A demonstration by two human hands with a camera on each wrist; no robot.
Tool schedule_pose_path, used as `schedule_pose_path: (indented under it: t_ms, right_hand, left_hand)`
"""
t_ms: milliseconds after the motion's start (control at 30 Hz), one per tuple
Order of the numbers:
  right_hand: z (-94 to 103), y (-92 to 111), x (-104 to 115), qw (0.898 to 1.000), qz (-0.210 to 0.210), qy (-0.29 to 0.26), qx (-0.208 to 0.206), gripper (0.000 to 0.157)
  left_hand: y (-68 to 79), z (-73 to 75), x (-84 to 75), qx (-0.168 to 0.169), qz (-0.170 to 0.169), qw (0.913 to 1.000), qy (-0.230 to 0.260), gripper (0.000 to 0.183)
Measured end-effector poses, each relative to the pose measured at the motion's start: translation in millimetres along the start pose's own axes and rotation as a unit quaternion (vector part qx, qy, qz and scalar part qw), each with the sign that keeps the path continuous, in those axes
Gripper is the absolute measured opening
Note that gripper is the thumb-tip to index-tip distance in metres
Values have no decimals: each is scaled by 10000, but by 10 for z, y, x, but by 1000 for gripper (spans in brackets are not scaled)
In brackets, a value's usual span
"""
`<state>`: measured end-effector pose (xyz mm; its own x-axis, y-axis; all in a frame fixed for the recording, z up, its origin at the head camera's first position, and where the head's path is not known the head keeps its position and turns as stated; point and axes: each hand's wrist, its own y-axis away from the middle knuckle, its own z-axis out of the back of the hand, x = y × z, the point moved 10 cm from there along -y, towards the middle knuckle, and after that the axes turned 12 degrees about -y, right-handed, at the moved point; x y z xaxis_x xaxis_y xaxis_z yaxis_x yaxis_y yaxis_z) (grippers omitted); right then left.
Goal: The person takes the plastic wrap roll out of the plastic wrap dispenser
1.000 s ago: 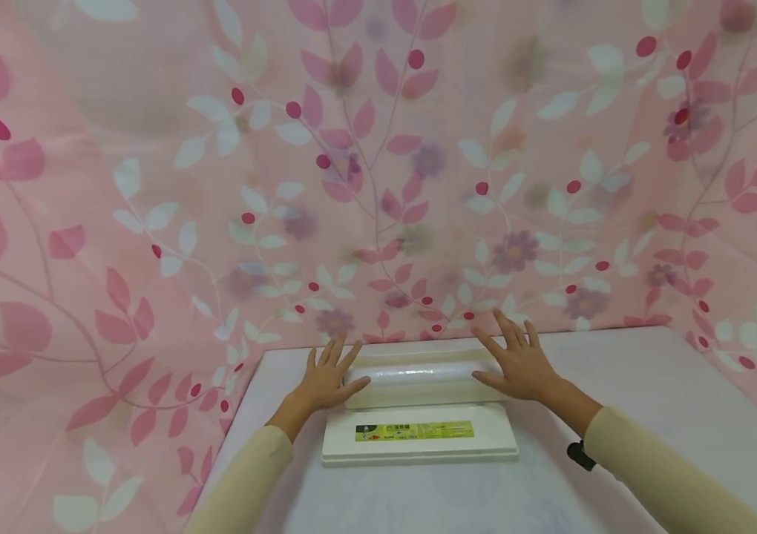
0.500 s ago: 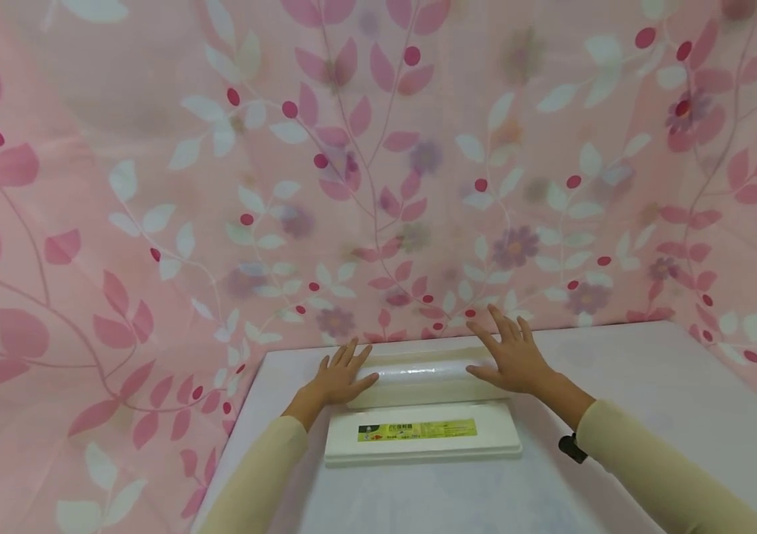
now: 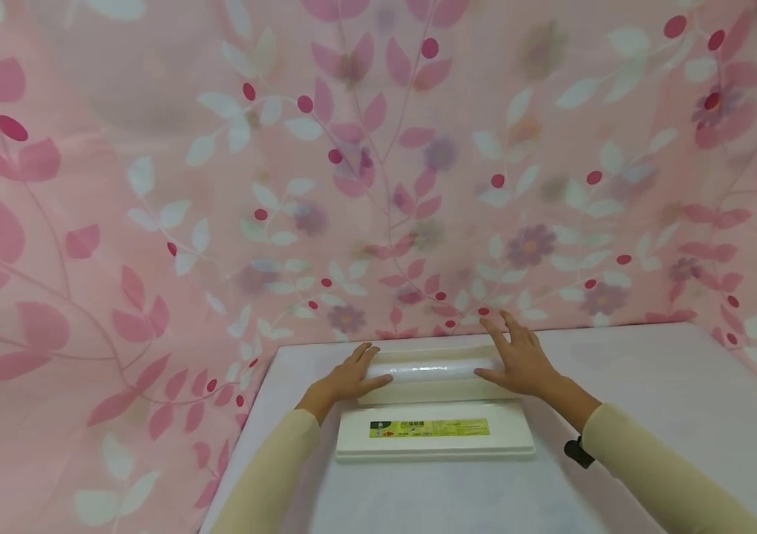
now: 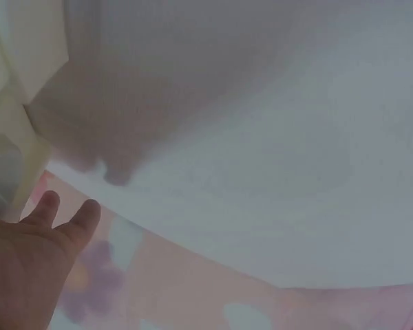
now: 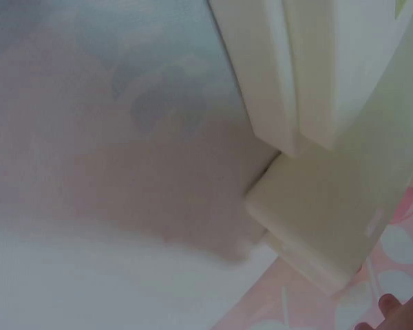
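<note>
A cream cling film dispenser [image 3: 438, 393] lies on the table with its lid [image 3: 438, 449] flipped open toward me. A shiny roll of cling film [image 3: 425, 370] sits inside the box. My left hand [image 3: 346, 377] is at the box's left end, thumb pointing inward over the roll. At the opposite end is my right hand [image 3: 522, 362], its fingers spread and its thumb near the roll. Whether either hand touches the roll cannot be told. In the left wrist view two fingers [image 4: 82, 221] stretch out beside the box end; the right wrist view shows the box corner [image 5: 310, 213].
A yellow-green label [image 3: 428, 428] is stuck on the lid. The white-covered table [image 3: 632, 393] ends at a pink floral curtain [image 3: 352, 185] just behind the box. A dark band [image 3: 579, 453] hangs under the right sleeve.
My left hand has moved slightly to the right over the box's left end, its fingers closer together. The right hand has hardly moved relative to the box. The head view has shifted a little.
</note>
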<state>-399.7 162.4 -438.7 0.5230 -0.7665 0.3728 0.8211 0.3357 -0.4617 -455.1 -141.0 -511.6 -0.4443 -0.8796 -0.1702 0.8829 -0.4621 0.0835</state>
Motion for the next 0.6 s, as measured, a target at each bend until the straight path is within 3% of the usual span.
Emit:
schedule_pose_path:
  t_ms: [300, 500, 600]
  right_hand:
    - [-11, -18, 7, 9996, 28, -255, 132, 87]
    - [-97, -6, 128, 9979, 320, -562, 86, 72]
    - [-115, -36, 147, 9966, 298, -751, 129, 70]
  left_hand:
    - [-57, -12, -102, 40, -86, 9994, 344, 91]
    - [-75, -90, 7, 125, 54, 9994, 315, 95]
    - [-27, -55, 12, 63, 55, 9992, 395, 93]
